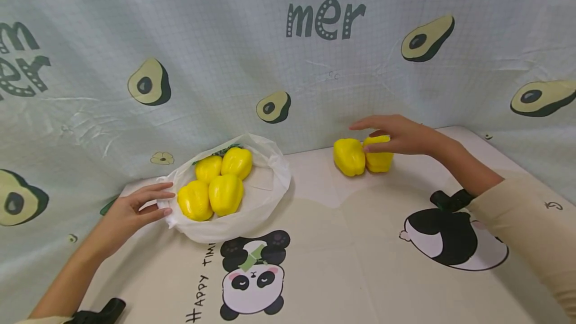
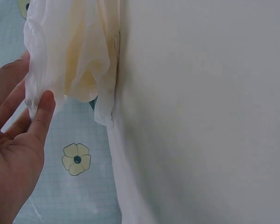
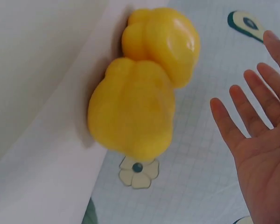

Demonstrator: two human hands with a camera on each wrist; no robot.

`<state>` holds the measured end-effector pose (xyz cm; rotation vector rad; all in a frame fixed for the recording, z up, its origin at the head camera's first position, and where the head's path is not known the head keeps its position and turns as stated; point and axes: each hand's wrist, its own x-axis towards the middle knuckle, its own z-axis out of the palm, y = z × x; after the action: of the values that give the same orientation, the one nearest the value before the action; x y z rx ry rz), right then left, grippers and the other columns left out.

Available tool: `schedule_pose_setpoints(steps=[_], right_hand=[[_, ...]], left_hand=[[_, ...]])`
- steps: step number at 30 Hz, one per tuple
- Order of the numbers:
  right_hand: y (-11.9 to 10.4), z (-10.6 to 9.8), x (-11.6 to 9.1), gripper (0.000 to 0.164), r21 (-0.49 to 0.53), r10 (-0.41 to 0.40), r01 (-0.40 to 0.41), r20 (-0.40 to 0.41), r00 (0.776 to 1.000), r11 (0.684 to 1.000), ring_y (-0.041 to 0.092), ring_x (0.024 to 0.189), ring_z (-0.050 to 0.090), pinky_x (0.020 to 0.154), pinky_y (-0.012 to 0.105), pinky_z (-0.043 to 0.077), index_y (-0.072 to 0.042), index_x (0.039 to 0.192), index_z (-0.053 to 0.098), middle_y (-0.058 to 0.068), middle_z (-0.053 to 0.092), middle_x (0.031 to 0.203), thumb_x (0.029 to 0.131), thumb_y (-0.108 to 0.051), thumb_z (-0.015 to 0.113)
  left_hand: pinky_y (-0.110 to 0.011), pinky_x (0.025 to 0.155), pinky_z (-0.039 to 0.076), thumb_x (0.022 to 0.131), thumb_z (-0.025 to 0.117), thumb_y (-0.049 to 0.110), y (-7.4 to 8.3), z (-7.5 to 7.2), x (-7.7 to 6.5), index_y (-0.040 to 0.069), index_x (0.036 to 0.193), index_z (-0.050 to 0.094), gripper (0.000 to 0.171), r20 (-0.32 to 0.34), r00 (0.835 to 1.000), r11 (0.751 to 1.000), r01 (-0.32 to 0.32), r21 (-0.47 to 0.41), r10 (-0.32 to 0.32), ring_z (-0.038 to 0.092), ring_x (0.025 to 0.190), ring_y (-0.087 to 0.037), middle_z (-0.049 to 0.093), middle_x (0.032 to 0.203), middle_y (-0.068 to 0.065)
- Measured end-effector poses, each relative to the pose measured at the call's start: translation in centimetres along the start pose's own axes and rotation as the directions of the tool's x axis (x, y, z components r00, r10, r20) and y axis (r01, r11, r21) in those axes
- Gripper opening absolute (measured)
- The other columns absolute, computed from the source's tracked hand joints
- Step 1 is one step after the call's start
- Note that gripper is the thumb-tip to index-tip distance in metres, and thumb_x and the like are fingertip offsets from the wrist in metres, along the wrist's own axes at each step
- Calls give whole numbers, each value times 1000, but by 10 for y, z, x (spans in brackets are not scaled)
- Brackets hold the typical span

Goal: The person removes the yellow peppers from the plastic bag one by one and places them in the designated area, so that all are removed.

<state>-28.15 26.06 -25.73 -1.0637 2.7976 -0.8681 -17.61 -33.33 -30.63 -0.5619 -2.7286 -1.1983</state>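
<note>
A white plastic bag point(image 1: 274, 174) lies spread wide at the left with several yellow bell peppers point(image 1: 226, 195) inside. My left hand point(image 1: 139, 209) holds the bag's left rim; in the left wrist view the thin plastic point(image 2: 42, 51) passes between its thumb and fingers. Two more yellow bell peppers stand side by side against the back edge at the right, a left one point(image 1: 349, 157) and a right one point(image 1: 380, 160). Just above this pair hovers my right hand point(image 1: 400, 134), fingers spread and palm bare in the right wrist view. It partly covers the right pepper in the head view.
A light tablecloth point(image 1: 324, 264) with panda prints covers the table. Behind it hangs a pale curtain point(image 1: 216, 54) printed with avocados and lettering, right at the table's back edge. Black straps point(image 1: 450, 200) sit on both wrists.
</note>
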Motion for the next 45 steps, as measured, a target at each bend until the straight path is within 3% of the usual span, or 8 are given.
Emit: schedule_pose_setpoints(steps=[7, 23, 32, 45], right_hand=[[-15, 9, 8, 51, -32, -53, 54, 25, 998, 998, 36, 135, 51, 108, 55, 46, -13, 146, 55, 14, 47, 154, 97, -24, 70], [-29, 32, 31, 52, 2, -162, 163, 86, 983, 987, 30, 139, 48, 110, 50, 46, -13, 145, 56, 7, 51, 152, 98, -26, 70], [-37, 45, 45, 52, 36, -225, 223, 86, 971, 974, 24, 135, 53, 106, 42, 51, -15, 144, 58, 3, 55, 148, 96, -28, 72], [-53, 59, 74, 51, 64, -298, 292, 156, 942, 954, 23, 139, 47, 108, 39, 49, -11, 146, 54, 5, 52, 151, 99, -25, 68]], left_hand=[[-4, 94, 44, 96, 72, 14, 0, 1, 0, 1, 130, 66, 37, 2, 1000, 1000, 6, -4, -6, 47, 122, 16, 52, 144, 12], [-2, 93, 43, 97, 72, 20, 1, 2, 2, 4, 131, 66, 38, 5, 999, 999, 46, 24, -46, 45, 121, 17, 51, 145, 10], [-2, 92, 42, 96, 72, 22, 1, 2, 5, 5, 130, 67, 38, 1, 999, 998, 45, 49, -45, 43, 121, 18, 52, 146, 4], [-1, 91, 42, 96, 72, 25, 1, 3, 6, 8, 130, 67, 38, 4, 998, 996, 61, 67, -62, 42, 121, 18, 51, 147, 3]])
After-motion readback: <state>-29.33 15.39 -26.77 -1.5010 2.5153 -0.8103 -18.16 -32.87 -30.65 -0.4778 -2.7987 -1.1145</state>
